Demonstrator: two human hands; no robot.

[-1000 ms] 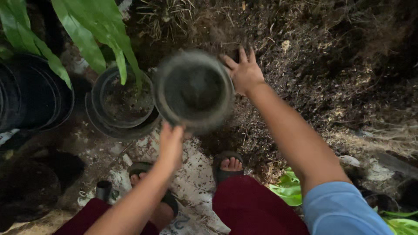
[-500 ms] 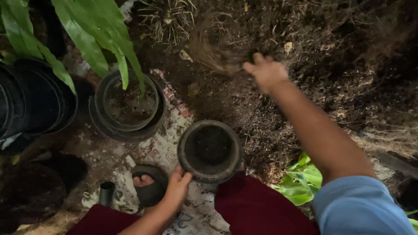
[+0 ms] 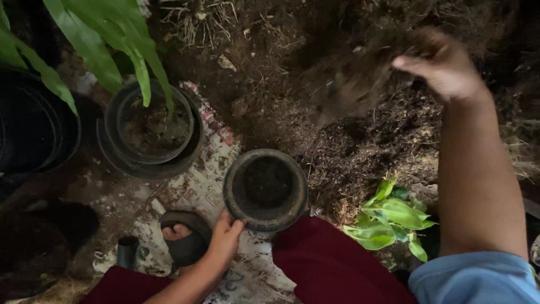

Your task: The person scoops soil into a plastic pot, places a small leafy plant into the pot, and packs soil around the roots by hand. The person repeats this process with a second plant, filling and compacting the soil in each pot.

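Starting left: leafy plant (image 3: 107,50) over stacked pots (image 3: 149,129). Left hand (image 3: 225,239) clamped on rim of empty pot (image 3: 265,190), upright on patterned mat (image 3: 202,186) before the knees. Right hand (image 3: 441,67) raised over soil heap (image 3: 349,135), blurred, fingers loosely cupped around loose soil; grip unclear. Best to keep pot steady, level, close under the falling soil.

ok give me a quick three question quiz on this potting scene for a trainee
1. True or false: the left hand touches the rim of the empty pot.
2. The right hand is over: A) the soil pile B) the stacked pots C) the small plant
3. What lies right of the empty pot, near the red trouser leg?

Key: 1 true; 2 A; 3 the small plant.
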